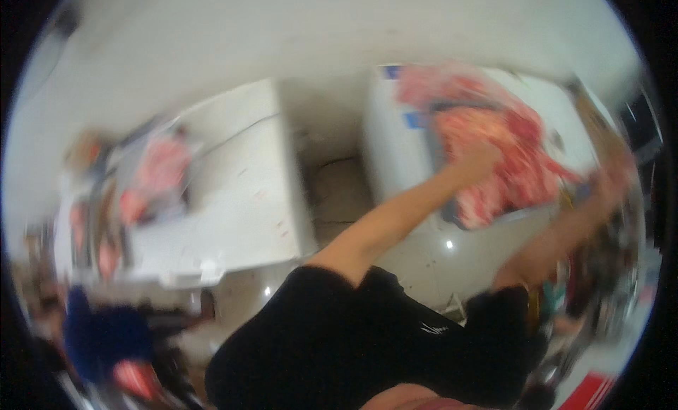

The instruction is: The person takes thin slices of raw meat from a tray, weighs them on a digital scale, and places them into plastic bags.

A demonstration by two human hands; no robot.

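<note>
A heap of raw red and pale, fatty meat (519,173) fills a dark grey tray (436,152) on the white box-shaped counter at the right. My left hand (484,161) reaches over the tray and touches the meat; its fingers are lost in blur against it. Beyond the tray lies a thin, clear plastic bag (434,81) with reddish contents. My right hand (616,173) is out to the right, past the meat, near the counter's right edge. Motion smears its fingers, so I cannot make out whether it holds anything.
Another white counter (240,198) stands at the left, with a plastic bag of pink meat (164,163) on it and more meat pieces (108,258) by its near left corner. A gap separates the counters. A person in blue (106,339) is at the lower left.
</note>
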